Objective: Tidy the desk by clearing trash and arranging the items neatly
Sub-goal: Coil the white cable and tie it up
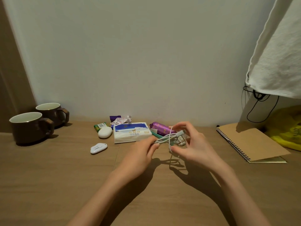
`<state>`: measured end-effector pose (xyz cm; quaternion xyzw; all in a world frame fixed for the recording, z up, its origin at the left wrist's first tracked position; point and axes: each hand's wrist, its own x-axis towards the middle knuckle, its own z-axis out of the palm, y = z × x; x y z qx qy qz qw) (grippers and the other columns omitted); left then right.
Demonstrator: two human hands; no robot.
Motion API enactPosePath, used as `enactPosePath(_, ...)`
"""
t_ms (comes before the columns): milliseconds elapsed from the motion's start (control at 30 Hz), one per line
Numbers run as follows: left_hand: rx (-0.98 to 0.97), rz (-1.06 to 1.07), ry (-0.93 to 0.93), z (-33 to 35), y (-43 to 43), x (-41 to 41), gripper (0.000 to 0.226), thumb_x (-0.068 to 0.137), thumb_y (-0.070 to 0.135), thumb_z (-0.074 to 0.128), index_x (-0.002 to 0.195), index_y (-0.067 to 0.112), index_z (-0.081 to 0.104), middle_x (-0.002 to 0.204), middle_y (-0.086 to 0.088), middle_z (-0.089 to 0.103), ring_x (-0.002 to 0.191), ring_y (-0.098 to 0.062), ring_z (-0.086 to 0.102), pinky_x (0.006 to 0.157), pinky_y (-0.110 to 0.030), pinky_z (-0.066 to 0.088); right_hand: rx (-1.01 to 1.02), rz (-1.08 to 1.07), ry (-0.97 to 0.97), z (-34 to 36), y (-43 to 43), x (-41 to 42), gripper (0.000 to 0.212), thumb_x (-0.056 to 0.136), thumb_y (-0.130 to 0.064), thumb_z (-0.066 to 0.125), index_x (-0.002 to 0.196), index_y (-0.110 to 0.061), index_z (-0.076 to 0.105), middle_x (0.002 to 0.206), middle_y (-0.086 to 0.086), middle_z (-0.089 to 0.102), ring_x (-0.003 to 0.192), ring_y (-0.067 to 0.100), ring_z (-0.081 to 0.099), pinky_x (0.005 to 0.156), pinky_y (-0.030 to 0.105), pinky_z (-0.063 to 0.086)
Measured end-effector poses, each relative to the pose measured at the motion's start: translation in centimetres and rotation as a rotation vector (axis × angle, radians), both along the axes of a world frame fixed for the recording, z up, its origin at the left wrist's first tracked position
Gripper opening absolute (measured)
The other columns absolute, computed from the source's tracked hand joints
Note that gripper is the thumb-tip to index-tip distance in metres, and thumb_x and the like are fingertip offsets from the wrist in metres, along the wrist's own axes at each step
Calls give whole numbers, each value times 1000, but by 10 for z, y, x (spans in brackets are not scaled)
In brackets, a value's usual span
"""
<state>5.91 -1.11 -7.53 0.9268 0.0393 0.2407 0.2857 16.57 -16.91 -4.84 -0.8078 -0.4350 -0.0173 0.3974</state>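
Above the middle of the wooden desk (57, 176) I hold a white charging cable (166, 138) folded into a bundle. My left hand (141, 154) pinches the bundle's left end. My right hand (193, 144) grips a loose strand that loops around the bundle, with the plug sticking up near its thumb. Behind the hands lie a blue-and-white tissue pack (131, 132), a purple wrapper (160, 128), a crumpled paper scrap (122, 119) and a green battery pack (101, 125). A small clear packet under the cable is partly hidden.
Two dark mugs (31, 126) stand at the far left. A white oval case (105, 132) and a white flat gadget (98, 148) lie left of the tissues. A brown spiral notebook (250, 142) lies right, beside a yellow bag (288, 128) and hanging white cloth (276, 54).
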Motion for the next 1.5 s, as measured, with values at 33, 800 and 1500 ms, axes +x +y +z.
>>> enactPosePath(33, -73, -39, 9, 1, 1, 1, 13, 98, 28, 42, 91, 25, 52, 74, 11, 50, 67, -4, 45, 57, -16, 36, 50, 9, 82, 1, 0, 0, 54, 72, -21, 79, 111, -32, 44, 113, -21, 56, 103, 2, 60, 84, 27, 56)
enactPosePath(800, -740, -47, 44, 16, 12, 3, 30, 101, 23, 32, 113, 11, 56, 114, -2, 63, 101, -11, 60, 85, -22, 47, 38, -171, -121, -12, 9, 5, 13, 88, -24, 64, 96, -27, 74, 85, -8, 58, 81, 6, 48, 63, 13, 33)
enactPosePath(1500, -1268, 86, -32, 14, 39, 7, 23, 101, 15, 34, 84, 9, 48, 60, -2, 40, 39, -8, 42, 44, -22, 42, 123, 33, 229, -15, 7, 7, 17, 95, -16, 54, 91, -23, 70, 72, 4, 69, 63, 12, 62, 65, 25, 52)
